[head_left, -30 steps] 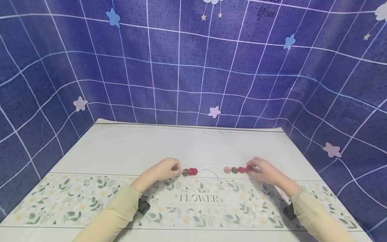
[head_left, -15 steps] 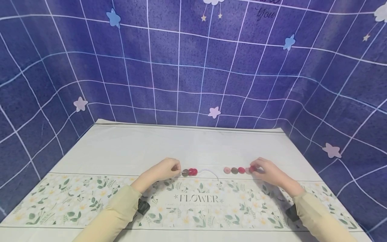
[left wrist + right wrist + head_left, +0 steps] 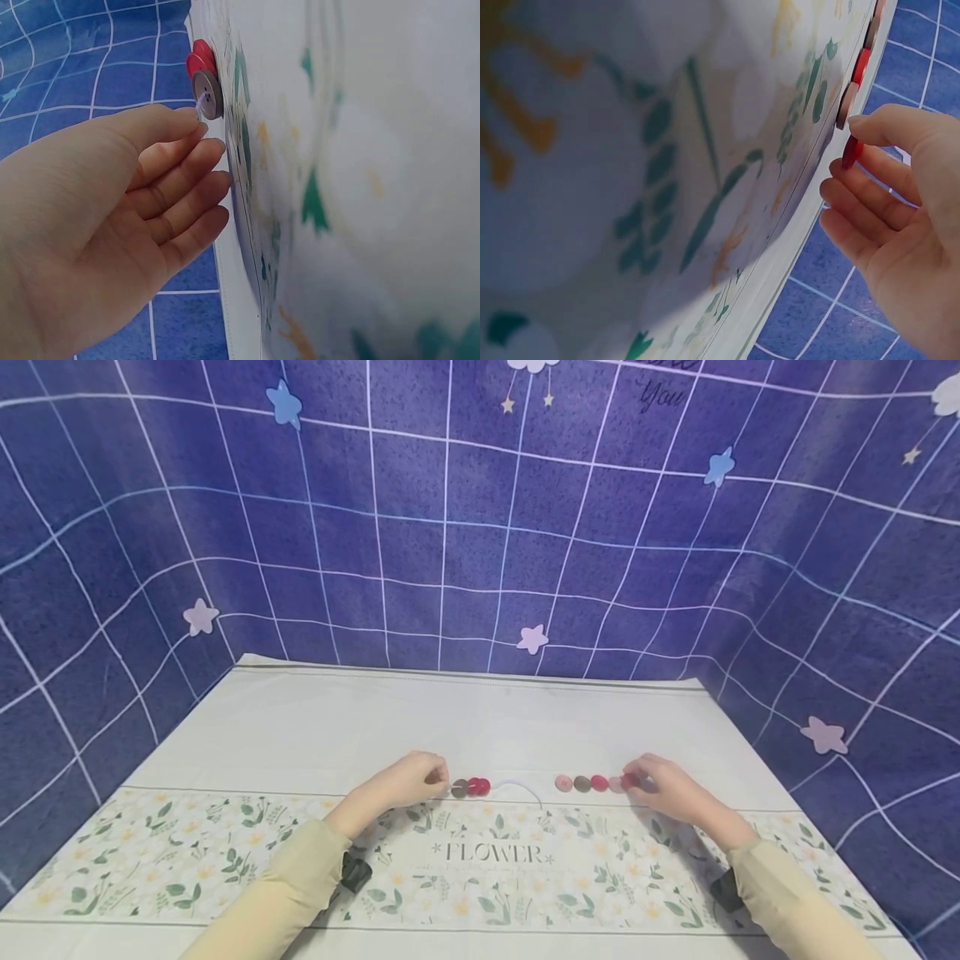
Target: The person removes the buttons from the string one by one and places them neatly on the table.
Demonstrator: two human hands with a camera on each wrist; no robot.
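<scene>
My left hand (image 3: 408,778) pinches the end of a white string (image 3: 200,106) between thumb and forefinger. Threaded beside it are a brown button (image 3: 210,96) and red buttons (image 3: 478,787), which overlap. Beyond them the string's free end (image 3: 527,787) curves over the table. Over on the right, my right hand (image 3: 663,787) pinches a red button (image 3: 850,154), seen nearly edge-on, between thumb and finger. It is at the right end of a row: a pink button (image 3: 564,783), a brown one, a red one (image 3: 598,782) and another pink button (image 3: 846,105).
A white table cover (image 3: 360,718) with a floral band (image 3: 247,852) lettered "FLOWER" lies under both hands. Dark blue gridded cloth (image 3: 480,543) with stars hangs at the back and both sides. Dark wrist devices (image 3: 356,872) show at both sleeves.
My right hand has shifted slightly right with the red button, uncovering the pink button at the row's end. The left hand and its threaded buttons have stayed in place.
</scene>
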